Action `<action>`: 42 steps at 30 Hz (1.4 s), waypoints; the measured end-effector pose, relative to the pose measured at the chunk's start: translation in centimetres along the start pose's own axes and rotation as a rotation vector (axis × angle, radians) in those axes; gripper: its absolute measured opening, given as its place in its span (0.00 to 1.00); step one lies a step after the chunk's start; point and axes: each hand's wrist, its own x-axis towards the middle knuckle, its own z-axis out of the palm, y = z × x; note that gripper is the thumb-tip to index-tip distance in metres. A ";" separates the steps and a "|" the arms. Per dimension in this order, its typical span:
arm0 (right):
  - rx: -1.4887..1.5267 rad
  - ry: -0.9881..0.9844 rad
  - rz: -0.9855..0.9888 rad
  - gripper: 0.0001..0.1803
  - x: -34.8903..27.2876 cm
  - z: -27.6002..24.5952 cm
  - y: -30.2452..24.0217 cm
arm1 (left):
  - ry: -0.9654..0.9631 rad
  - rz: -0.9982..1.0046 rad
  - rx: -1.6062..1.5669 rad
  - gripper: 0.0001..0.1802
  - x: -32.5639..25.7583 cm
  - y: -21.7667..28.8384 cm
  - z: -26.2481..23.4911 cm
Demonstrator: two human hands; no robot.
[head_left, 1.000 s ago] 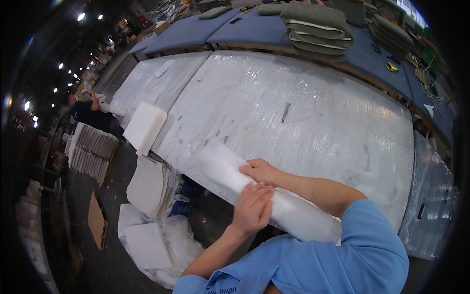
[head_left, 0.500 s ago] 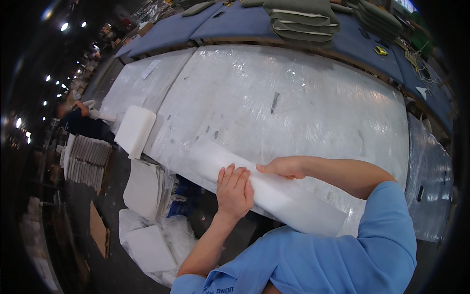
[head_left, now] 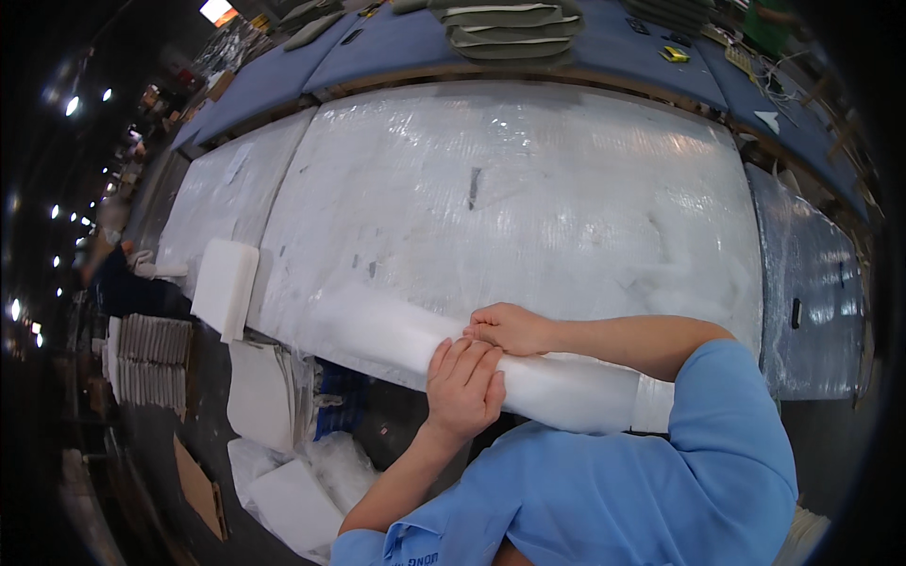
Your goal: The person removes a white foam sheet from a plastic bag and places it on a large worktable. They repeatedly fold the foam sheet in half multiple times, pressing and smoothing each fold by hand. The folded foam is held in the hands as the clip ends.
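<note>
Left hand (head_left: 465,387) now slid right, meeting right hand (head_left: 510,328) mid-roll. Both curl fingers around white foam roll (head_left: 396,341) at near edge of plastic-covered table (head_left: 566,189). Roll looks light, soft, squashy; wants to spring open. Best grip: wrap middle, palms pressing.

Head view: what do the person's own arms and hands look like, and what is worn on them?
Both hands are bare: no gloves, rings or watch show on the left hand or the right hand. The forearms are bare too. Short light blue sleeves of a collared shirt end near the elbow; dark print sits by the collar.
</note>
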 end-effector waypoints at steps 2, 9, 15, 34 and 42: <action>0.002 -0.021 0.114 0.25 -1.5 -1.1 -0.9 | 0.023 -0.013 0.075 0.16 -0.2 -0.1 0.7; -0.035 -0.068 0.413 0.25 -11.2 -4.2 -4.7 | 0.029 -0.017 0.090 0.16 0.0 0.0 1.2; -0.122 0.138 0.138 0.24 -11.5 -1.9 0.3 | 0.040 0.006 0.086 0.16 0.9 0.3 1.5; 0.055 0.059 0.016 0.23 -5.0 0.2 -0.8 | 0.059 -0.071 0.051 0.20 -0.7 -1.7 -0.1; -0.143 0.062 0.004 0.24 -3.8 1.4 2.8 | 0.095 -0.054 0.135 0.20 -0.9 -2.4 0.2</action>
